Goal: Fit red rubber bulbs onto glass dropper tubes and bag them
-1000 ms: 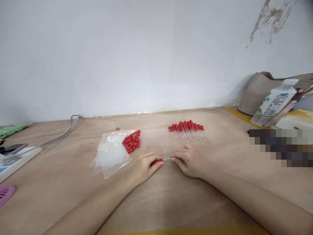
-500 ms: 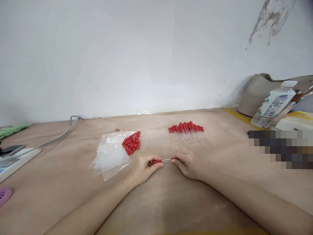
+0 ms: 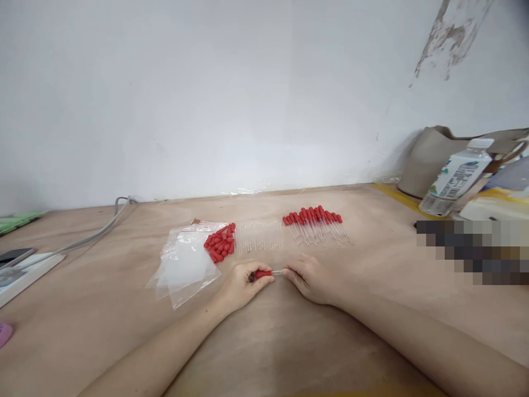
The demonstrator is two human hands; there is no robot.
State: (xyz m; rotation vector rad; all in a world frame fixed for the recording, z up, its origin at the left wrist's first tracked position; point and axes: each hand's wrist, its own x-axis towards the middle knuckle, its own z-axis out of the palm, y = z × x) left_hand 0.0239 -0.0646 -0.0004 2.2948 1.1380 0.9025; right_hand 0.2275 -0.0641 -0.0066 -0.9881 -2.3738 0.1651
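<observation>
My left hand [image 3: 247, 284] pinches a red rubber dropper bulb [image 3: 263, 274] between thumb and fingers. A thin clear glass tube [image 3: 276, 272] runs from the bulb's end into the closed fingers of my right hand [image 3: 306, 278], which hide its far part. Beyond my left hand lies a heap of loose red rubber bulbs [image 3: 220, 242]. Next to it is a row of bare clear tubes [image 3: 259, 237]. Droppers with red bulbs on their tubes [image 3: 316, 220] lie side by side behind my right hand.
Clear zip bags [image 3: 185, 264] lie left of the bulb heap. A grey cable [image 3: 99, 231] crosses the table at far left, near a phone [image 3: 16, 255]. On the right a plastic bottle [image 3: 457, 177] leans before a beige bag [image 3: 421, 160]. A white wall stands behind.
My right hand has come closer to my left, and less of the glass tube shows between them. My left hand still pinches the red bulb. The view has shifted slightly.
</observation>
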